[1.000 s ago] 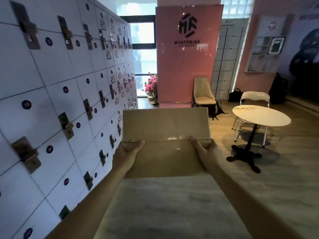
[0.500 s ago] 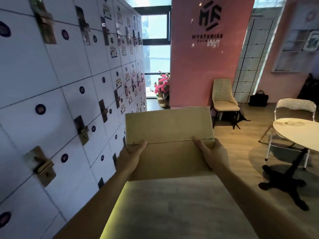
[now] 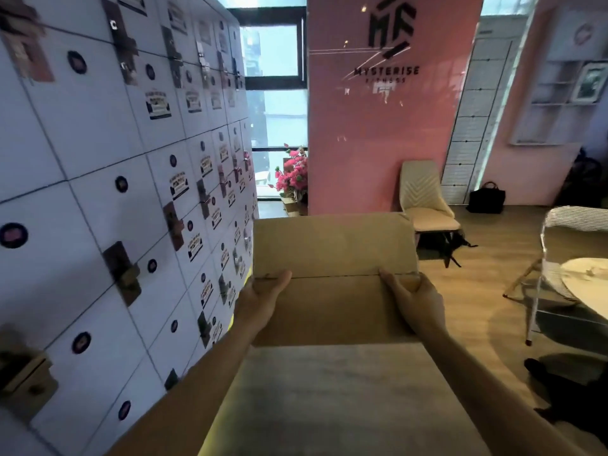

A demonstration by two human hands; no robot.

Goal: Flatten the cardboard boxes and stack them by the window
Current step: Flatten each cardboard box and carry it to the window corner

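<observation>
a flattened brown cardboard box [image 3: 332, 278] is held out in front of the person at about waist height, lying nearly level, with a seam running across its middle. the left hand [image 3: 260, 304] holds the box's left edge, its grip clamped on the cardboard with the thumb on top near the seam. the right hand [image 3: 413, 302] holds the right edge the same way, thumb laid along the seam, fingers under the board and out of sight. both bare forearms reach in from the bottom corners.

below the box, a pale grey board-like surface [image 3: 329, 399] stretches back toward the person; what it is cannot be told.

a wall of white square lockers [image 3: 108, 179] with dark round locks and brown tags runs along the left. straight ahead stands a tall window [image 3: 274, 103] with a dark frame, well beyond the box, with pink flowers [image 3: 292, 174] at its foot. a pink wall panel [image 3: 391, 103] with a black logo stands beside it. a cream padded chair [image 3: 426, 205] sits on the wooden floor [image 3: 477, 307], a black bag [image 3: 487, 199] behind it. at the right edge are a white metal folding chair [image 3: 572, 225] and a round pale bench [image 3: 587, 279].
</observation>
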